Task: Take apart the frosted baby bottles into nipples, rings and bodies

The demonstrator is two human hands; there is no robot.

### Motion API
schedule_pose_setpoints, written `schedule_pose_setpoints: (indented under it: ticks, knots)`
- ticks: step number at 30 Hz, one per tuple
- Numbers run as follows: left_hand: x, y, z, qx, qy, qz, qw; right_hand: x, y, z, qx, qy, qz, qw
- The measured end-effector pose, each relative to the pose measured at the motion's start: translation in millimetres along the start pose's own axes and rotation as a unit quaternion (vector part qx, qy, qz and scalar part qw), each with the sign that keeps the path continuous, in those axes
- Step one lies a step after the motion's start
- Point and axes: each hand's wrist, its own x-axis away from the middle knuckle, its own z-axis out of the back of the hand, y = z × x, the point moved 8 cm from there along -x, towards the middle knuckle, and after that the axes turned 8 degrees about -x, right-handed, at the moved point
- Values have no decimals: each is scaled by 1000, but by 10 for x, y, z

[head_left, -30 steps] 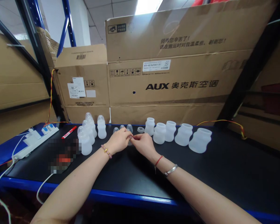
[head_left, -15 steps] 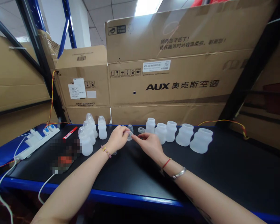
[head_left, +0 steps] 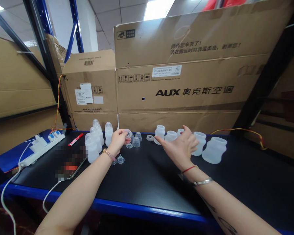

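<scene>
My left hand pinches a translucent bottle collar above the table; whether a teat sits inside it is unclear. Fingers spread, my right hand reaches among the frosted bottle bodies, in front of a short bottle, and nothing shows in its grasp. A taller open bottle stands just left of it, and a wide bottle is farther right. Between my hands lie a loose collar and clear domed caps. A clear teat rests below my left hand.
Capped bottles stand in a group at left. Nearby are a phone on a cable, a red marker and a white power strip. Large cardboard walls off the back of the black table.
My right hand has left the collar, moved right to the bottles and spread its fingers. My left hand keeps the collar and has shifted slightly left.
</scene>
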Motion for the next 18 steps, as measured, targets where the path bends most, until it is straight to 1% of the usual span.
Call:
schedule_pose_setpoints:
  ticks: [3,7,11,15,18]
  knots:
    - [-3,9,10,13,-6,2,1000,-33,91,-104,5,-39,-40,998]
    - [-10,1,2,17,-15,4,1000,-81,159,-175,-5,-53,-50,997]
    - [-16,-17,-15,20,-26,4,999,-130,254,-266,-17,-81,-82,993]
    - [-4,-11,-38,20,-38,3,999,-175,273,-291,-26,-93,-84,992]
    - [13,-5,-50,21,-36,11,999,-184,281,-328,-55,-115,-83,988]
